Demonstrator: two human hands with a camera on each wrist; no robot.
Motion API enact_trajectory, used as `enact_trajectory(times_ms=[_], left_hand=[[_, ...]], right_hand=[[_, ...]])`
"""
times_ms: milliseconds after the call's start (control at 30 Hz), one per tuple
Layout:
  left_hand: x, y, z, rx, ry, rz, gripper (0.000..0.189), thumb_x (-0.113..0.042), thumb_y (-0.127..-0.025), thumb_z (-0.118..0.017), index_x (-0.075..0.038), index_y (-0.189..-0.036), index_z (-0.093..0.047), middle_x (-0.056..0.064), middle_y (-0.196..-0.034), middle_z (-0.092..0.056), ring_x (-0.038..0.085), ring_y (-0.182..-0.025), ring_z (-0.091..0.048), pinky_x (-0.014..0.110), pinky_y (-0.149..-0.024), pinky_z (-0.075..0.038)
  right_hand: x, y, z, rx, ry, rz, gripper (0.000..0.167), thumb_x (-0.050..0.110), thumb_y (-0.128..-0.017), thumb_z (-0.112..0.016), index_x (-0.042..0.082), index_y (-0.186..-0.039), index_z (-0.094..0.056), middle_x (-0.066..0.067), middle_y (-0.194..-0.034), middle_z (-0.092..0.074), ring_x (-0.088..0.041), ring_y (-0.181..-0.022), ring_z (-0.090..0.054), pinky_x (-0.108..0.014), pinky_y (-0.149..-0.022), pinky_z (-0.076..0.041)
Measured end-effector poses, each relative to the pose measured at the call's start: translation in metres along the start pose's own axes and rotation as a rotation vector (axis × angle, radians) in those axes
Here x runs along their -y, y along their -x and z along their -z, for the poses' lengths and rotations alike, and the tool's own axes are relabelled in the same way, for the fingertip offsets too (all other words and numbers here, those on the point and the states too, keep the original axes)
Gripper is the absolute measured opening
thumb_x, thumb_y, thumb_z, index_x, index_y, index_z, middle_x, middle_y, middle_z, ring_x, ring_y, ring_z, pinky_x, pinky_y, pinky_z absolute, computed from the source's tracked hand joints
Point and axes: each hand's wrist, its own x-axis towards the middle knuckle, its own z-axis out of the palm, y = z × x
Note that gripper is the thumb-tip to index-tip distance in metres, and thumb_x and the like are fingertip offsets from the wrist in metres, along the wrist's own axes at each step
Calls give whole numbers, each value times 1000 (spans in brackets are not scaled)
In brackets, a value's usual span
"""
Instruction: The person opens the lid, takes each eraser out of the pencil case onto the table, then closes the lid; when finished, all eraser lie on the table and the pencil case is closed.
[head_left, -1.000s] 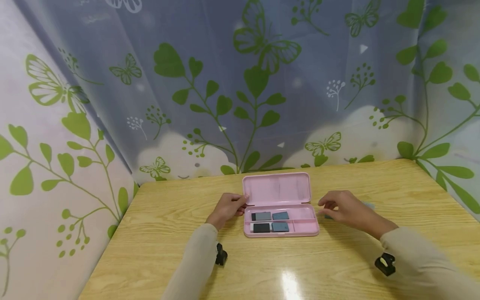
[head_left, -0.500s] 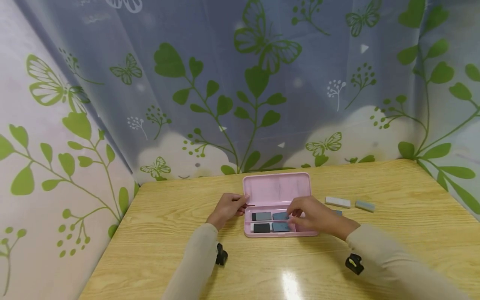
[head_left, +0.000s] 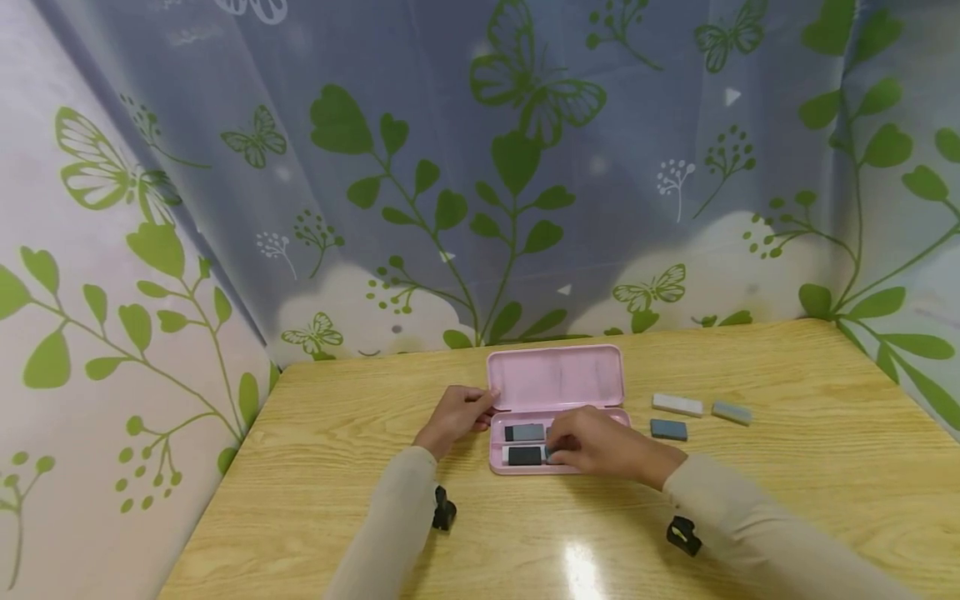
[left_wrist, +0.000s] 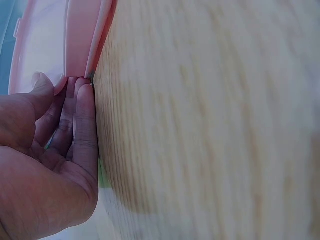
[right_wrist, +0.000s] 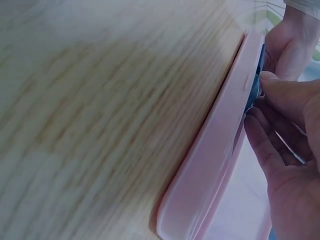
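Observation:
A pink pencil case [head_left: 553,377] lies open on the table, lid raised at the back. My left hand [head_left: 457,417] holds the left edge of the lid by the hinge, thumb inside and fingers behind, as the left wrist view also shows. Over the right part of the lower tray is my right hand [head_left: 603,446], its thumb and fingertips pinching a blue eraser [right_wrist: 254,93] in the front compartment. Left of those fingertips lie a grey eraser [head_left: 528,432] with a dark end and a white eraser with a black sleeve [head_left: 524,456]. The hand hides the tray's right side.
On the wooden table [head_left: 360,500], right of the case, lie a white eraser [head_left: 677,404], a grey eraser [head_left: 732,412] and a blue eraser [head_left: 668,429]. A patterned curtain [head_left: 420,208] stands behind the table's back edge.
My right hand has moved left from beside the case into the tray, uncovering the erasers on the table at right. My left hand has stayed on the lid.

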Motion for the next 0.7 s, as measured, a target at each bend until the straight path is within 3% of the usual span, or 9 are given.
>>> enact_trajectory(times_ms=[467, 700], left_hand=[[-1, 1, 0, 8, 28, -17, 32, -25, -104, -61, 4, -107, -75, 7, -85, -68, 11, -70, -58, 23, -66, -56], [0, 0, 1, 7, 29, -10, 32, -25, -104, -61, 4, -106, -75, 7, -85, -67, 10, -69, -58, 21, -65, -55]], right_hand=[[2, -3, -2, 39, 35, -45, 6, 5, -88, -79, 8, -87, -75, 4, -85, -69, -4, -79, -61, -27, -73, -55], [0, 0, 0, 48, 52, -85, 9, 5, -87, -80, 10, -84, -74, 8, -81, -65, -3, -73, -55, -24, -66, -51]])
